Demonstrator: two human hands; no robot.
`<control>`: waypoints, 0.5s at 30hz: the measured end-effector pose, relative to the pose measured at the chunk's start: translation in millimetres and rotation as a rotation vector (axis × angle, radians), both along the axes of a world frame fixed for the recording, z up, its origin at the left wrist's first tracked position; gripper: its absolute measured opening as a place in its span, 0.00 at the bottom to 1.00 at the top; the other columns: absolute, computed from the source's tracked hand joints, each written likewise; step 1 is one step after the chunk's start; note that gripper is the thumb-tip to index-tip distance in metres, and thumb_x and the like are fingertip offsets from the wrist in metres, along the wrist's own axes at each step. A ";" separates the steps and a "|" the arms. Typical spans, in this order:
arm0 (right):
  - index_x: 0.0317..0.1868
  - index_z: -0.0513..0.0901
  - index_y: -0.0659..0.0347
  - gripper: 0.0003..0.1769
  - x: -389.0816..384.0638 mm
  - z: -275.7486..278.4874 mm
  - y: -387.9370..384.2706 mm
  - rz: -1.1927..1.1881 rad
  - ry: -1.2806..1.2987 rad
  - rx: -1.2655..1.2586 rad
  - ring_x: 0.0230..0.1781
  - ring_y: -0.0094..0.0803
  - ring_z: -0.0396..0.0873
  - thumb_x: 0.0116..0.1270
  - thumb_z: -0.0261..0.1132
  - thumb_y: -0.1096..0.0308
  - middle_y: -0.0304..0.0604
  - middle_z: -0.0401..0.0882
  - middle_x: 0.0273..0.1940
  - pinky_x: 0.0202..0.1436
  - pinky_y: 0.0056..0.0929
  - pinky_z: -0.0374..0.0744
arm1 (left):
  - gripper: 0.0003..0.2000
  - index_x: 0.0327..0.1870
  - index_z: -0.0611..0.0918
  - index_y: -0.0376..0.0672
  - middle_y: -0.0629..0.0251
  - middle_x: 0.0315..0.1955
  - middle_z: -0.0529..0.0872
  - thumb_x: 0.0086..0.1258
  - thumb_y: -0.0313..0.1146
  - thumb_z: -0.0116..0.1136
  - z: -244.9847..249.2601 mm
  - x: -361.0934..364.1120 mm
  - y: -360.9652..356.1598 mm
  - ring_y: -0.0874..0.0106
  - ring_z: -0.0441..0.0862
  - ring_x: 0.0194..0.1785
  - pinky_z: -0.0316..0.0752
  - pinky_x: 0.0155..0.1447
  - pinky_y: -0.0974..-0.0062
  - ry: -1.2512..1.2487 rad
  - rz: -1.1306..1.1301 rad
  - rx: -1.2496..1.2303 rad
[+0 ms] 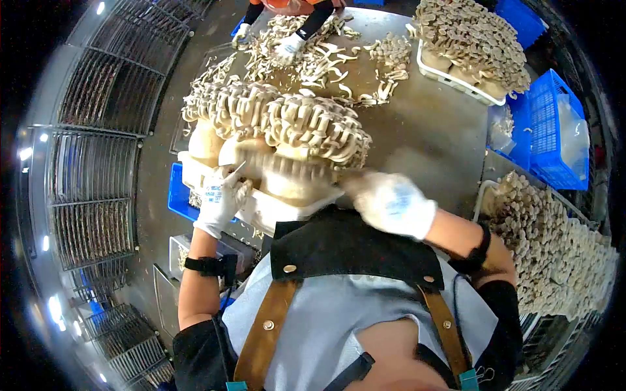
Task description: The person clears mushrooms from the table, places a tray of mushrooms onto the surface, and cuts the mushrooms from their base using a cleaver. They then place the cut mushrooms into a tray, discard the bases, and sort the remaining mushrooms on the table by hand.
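My left hand (220, 201), in a white glove with blue print, is at the left front of a white tray (287, 210). Its fingers look apart, beside the pale, rounded mushroom blocks (293, 186) standing in that tray. Thick clusters of brown-capped mushrooms (313, 127) top the blocks at the back. My right hand (396, 205), gloved too and smeared by motion at the fingers, is closed on what looks like a knife. The knife's long, blurred blade (293, 171) stretches left across the front blocks.
Across the metal table (430, 130), a co-worker's gloved hands (288, 49) are among loose mushrooms (329, 62). Another loaded white tray (456, 81) sits at the back right. Blue crates (557, 133) and more mushrooms (554, 247) stand to the right; metal racks (94, 189) line the left.
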State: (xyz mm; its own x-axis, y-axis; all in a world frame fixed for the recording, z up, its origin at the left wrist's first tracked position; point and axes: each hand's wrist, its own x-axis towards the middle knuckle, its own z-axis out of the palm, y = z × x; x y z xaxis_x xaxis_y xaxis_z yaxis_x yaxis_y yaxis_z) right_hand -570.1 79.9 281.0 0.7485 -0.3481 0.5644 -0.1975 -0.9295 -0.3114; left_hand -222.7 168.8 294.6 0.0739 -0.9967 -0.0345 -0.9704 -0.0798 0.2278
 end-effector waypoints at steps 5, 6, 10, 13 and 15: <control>0.55 0.70 0.61 0.20 49.3 17.8 -13.7 -0.006 0.691 0.019 0.30 0.38 0.81 0.62 0.51 0.66 0.50 0.79 0.35 0.26 0.34 0.80 | 0.13 0.39 0.82 0.36 0.53 0.42 0.80 0.57 0.34 0.63 9.9 9.9 -2.4 0.57 0.77 0.45 0.72 0.50 0.63 -0.048 -0.170 -0.074; 0.54 0.70 0.62 0.20 37.0 -0.4 -22.8 -0.092 0.398 0.067 0.27 0.40 0.80 0.61 0.53 0.68 0.48 0.77 0.28 0.26 0.35 0.78 | 0.14 0.40 0.82 0.37 0.53 0.42 0.80 0.56 0.35 0.64 24.7 2.4 -6.7 0.58 0.77 0.45 0.72 0.49 0.64 -0.068 -0.182 0.057; 0.56 0.69 0.64 0.26 22.7 -12.9 -18.9 -0.183 0.412 0.019 0.26 0.40 0.75 0.55 0.59 0.70 0.46 0.73 0.29 0.28 0.36 0.75 | 0.14 0.40 0.82 0.37 0.51 0.36 0.82 0.58 0.37 0.63 39.7 9.1 -28.8 0.56 0.79 0.40 0.73 0.46 0.63 0.017 -0.149 0.199; 0.56 0.69 0.64 0.25 20.4 -3.8 -24.1 -0.173 0.349 0.095 0.31 0.39 0.76 0.56 0.58 0.68 0.46 0.73 0.31 0.31 0.34 0.75 | 0.12 0.41 0.81 0.35 0.52 0.35 0.83 0.62 0.34 0.58 86.8 -23.3 -65.5 0.59 0.80 0.40 0.74 0.47 0.67 0.239 -0.109 -0.163; 0.55 0.69 0.64 0.24 19.9 -29.0 -27.6 -0.174 0.394 0.085 0.30 0.39 0.76 0.56 0.58 0.67 0.46 0.73 0.31 0.31 0.34 0.76 | 0.19 0.47 0.79 0.37 0.52 0.44 0.81 0.54 0.34 0.64 114.1 -54.1 -93.4 0.57 0.78 0.48 0.72 0.53 0.66 0.152 -0.337 -0.392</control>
